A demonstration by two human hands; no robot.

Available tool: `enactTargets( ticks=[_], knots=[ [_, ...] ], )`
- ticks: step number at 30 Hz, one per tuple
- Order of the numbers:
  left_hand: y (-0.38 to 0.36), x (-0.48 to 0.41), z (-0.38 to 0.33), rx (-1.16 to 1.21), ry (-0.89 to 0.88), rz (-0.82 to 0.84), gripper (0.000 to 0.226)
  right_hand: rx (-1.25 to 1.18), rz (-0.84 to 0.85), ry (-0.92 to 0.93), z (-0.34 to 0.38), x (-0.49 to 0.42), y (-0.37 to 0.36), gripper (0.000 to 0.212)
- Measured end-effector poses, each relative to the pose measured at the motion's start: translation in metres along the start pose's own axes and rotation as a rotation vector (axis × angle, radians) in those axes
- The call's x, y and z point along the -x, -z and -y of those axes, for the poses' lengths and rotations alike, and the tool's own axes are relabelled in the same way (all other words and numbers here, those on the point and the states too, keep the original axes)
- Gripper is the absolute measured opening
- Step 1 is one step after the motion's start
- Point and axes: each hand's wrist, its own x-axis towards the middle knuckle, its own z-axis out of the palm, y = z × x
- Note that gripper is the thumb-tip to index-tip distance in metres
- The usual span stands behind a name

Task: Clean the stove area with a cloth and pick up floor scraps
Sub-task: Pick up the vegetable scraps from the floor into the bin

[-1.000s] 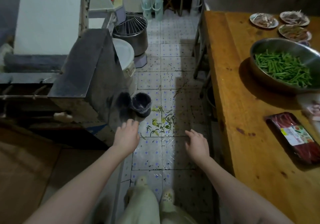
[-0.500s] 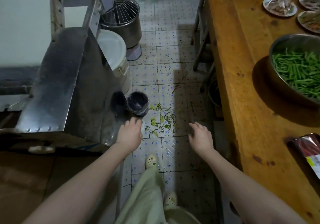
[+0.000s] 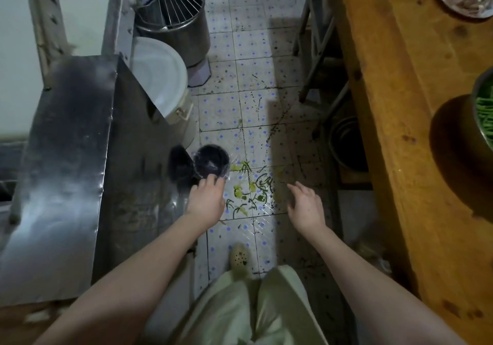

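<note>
Green and yellow vegetable scraps (image 3: 249, 192) lie scattered on the dotted floor tiles (image 3: 237, 110). A small dark bin (image 3: 211, 160) lined with a bag stands just left of them, against a steel machine. My left hand (image 3: 206, 199) reaches down, its fingertips at the bin's near rim; whether they touch it I cannot tell. My right hand (image 3: 306, 206) hovers to the right of the scraps with relaxed fingers and holds nothing. No cloth is in view.
A steel machine housing (image 3: 69, 163) fills the left, with a white lidded bucket (image 3: 160, 78) and a mixer bowl with wire guard (image 3: 173, 11) behind it. The wooden table (image 3: 400, 104) on the right carries a bowl of green beans (image 3: 484, 110). A metal pot (image 3: 346, 144) sits underneath.
I have stepped forward and bent lower. Both hands have come down closer to the floor, the left one up to the bin's rim, the right one beside the scraps.
</note>
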Motion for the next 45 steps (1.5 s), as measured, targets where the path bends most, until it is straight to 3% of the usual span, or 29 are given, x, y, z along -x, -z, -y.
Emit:
enactTargets(
  ticks=[12, 21, 28, 36, 45],
  knots=[
    [-0.051, -0.033, 0.010, 0.091, 0.046, 0.093, 0.042, 0.021, 0.111, -0.027, -0.010, -0.047, -0.049, 0.052],
    [-0.135, -0.090, 0.016, 0.105, 0.095, 0.084, 0.041, 0.070, 0.156, 0.040, -0.034, -0.102, -0.124, 0.058],
    [-0.248, -0.142, 0.031, 0.101, 0.157, 0.072, 0.040, 0.060, 0.136, 0.070, -0.078, -0.158, -0.227, 0.049],
    [-0.426, -0.196, 0.072, 0.094, 0.242, 0.098, 0.040, 0.085, 0.143, 0.112, -0.150, -0.232, -0.381, 0.051],
    [-0.596, -0.243, 0.123, 0.102, 0.333, 0.007, 0.038, 0.117, 0.090, 0.256, -0.208, -0.308, -0.532, 0.047]
  ],
)
